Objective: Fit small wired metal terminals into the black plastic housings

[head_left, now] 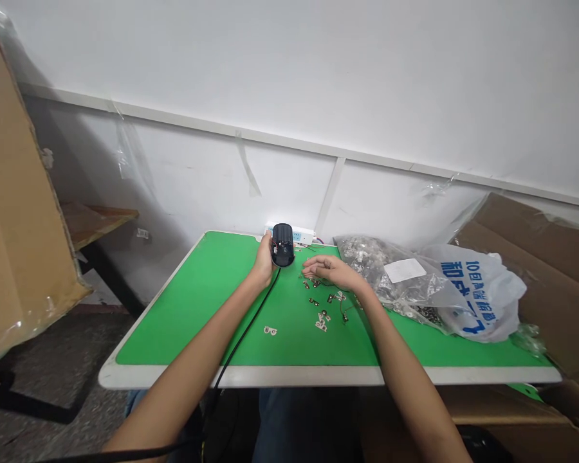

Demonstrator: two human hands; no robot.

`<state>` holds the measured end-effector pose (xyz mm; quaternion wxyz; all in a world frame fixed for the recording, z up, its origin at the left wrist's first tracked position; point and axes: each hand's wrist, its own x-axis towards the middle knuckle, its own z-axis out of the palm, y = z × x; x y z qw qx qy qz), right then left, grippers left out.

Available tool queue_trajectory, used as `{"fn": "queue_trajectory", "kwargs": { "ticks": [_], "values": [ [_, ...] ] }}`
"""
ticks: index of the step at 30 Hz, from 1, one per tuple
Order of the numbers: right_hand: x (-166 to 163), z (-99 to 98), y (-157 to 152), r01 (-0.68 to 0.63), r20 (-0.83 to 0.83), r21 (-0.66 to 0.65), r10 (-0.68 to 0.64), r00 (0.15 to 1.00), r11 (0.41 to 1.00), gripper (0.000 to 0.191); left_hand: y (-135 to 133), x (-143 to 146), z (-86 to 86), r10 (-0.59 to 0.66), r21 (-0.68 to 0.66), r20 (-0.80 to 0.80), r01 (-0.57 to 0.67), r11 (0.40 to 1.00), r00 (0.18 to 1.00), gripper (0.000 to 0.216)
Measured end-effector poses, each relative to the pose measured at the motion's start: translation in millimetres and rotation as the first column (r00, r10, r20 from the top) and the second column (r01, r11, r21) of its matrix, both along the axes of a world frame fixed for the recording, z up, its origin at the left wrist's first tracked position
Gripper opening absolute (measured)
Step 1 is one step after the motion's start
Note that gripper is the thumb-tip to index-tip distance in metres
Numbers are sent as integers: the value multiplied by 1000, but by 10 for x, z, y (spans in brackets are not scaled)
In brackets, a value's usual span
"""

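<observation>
My left hand [264,258] is closed around the left side of a black plastic housing [283,245], held up above the far part of the green table. The housing has rounded ends and a hollow, ribbed inside, with small parts in it too small to make out. Just right of it, my right hand [329,269] hovers with fingers stretched to the left and slightly curled; nothing shows in it. Under and in front of that hand lie several small metal contact pieces [321,321], some with thin wires. One pale metal piece [270,330] sits apart, nearer the front edge.
A black cable [251,321] runs over the table to the housing's lower end. Behind stands a white power strip [303,235] against the wall. Clear bags of metal parts [367,257] and a white plastic bag [482,296] fill the right side, beside a cardboard box [525,257]. More cardboard [24,193] rises at left.
</observation>
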<state>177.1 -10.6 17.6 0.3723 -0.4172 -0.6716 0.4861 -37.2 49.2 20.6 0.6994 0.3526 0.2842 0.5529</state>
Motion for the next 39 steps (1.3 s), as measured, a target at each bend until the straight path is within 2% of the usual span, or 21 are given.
{"fn": "queue_trajectory", "kwargs": {
  "ticks": [4,8,11,16,19,21,26,31,35,39],
  "values": [
    [23,4,21,71,-45,-1,-71,996,997,16,-18,4,16,7,-4,6,-7,1000,1000,50],
    [71,59,9,183,119,135,-199,973,974,17,-40,23,39,26,-12,30,-26,1000,999,51],
    [155,128,-21,234,325,219,-297,898,947,19,-59,31,61,44,-23,59,-42,999,997,48],
    [335,219,-83,183,577,285,-321,751,941,26,-98,34,109,38,-54,71,-34,998,997,47],
    [379,239,-106,175,673,252,-302,675,952,18,-118,37,130,35,-58,54,-32,998,998,49],
    [362,233,-109,173,704,211,-272,656,962,13,-126,40,132,33,-59,43,-31,998,999,49],
    [235,150,-94,114,734,156,-192,651,981,11,-120,42,114,16,-54,53,-13,998,998,48],
    [165,63,-74,73,704,225,-214,677,972,10,-111,39,116,26,-76,70,-21,997,997,47],
    [186,118,-57,66,646,294,-249,722,954,12,-100,38,110,32,-79,71,-26,996,997,46],
    [252,237,-68,150,519,284,-284,806,947,12,-104,43,121,44,-80,63,-39,996,997,45]
  ]
}}
